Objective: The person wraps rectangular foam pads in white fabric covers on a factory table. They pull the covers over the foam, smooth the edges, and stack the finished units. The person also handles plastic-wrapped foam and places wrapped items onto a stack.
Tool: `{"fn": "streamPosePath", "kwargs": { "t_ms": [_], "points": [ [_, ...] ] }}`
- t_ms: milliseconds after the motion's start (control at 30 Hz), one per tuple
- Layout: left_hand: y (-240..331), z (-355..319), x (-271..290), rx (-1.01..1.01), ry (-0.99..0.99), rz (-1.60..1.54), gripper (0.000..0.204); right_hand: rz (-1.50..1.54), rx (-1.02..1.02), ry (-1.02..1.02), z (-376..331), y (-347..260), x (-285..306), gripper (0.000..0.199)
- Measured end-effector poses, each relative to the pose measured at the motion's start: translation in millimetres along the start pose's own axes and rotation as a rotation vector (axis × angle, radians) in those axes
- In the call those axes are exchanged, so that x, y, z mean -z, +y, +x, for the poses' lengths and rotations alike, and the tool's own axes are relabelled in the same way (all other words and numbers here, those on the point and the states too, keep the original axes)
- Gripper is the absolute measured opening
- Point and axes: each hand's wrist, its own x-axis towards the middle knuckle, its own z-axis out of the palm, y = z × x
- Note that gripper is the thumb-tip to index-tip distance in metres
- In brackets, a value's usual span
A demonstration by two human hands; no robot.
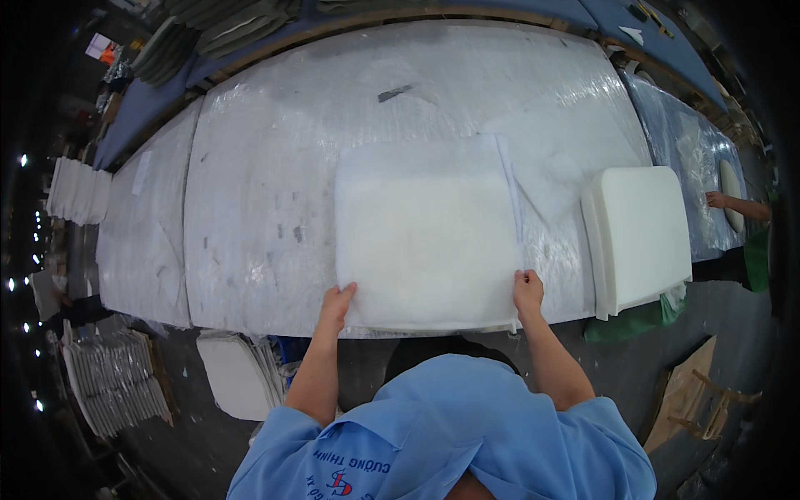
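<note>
In front of me on the plastic-covered table [258, 183] lies a square cream foam pad [427, 246] with thin white wadding [412, 157] about it. The wadding reaches past the pad's far edge and along its right side. At the near left corner my left hand [336, 305] is closed on the edge, thumb on top. My right hand [527, 292] grips the right edge close to the near corner, fingers curled. Whether the fingers hold the wadding alone or the foam too, I cannot tell.
A stack of cream foam pads [642, 233] stands to the right, above a green cloth [637, 317]. Beyond it another person's hand [717, 199] touches a rounded pad. Loose wadding [554, 179] lies right of my pad. White panels [237, 375] are stacked below the table's left edge.
</note>
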Motion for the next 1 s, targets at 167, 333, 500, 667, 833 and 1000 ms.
{"fn": "streamPosePath", "kwargs": {
  "t_ms": [167, 333, 500, 667, 833, 1000],
  "points": [
    [-4, 11, -14, -0.168, 0.134, -0.106, 0.045, 0.039, 0.041, 0.21, 4, 15, -8, 0.028],
    [-4, 11, -28, -0.313, 0.333, 0.272, 0.044, -0.027, 0.054, 0.195, -8, 0, -13, 0.036],
    [-2, 13, -12, -0.385, 0.462, 0.672, 0.056, -0.239, 0.125, 0.175, -5, 2, 3, 0.042],
    [-3, 19, -2, -0.364, 0.543, 0.742, 0.057, -0.228, 0.121, 0.175, 4, 8, 4, 0.04],
    [-3, 23, 6, -0.446, 0.484, 0.687, 0.055, -0.213, 0.141, 0.166, 7, 8, 8, 0.038],
    [-7, 21, 11, -0.432, 0.414, 0.547, 0.051, -0.229, 0.154, 0.157, 6, 9, 9, 0.038]
  ]
}}
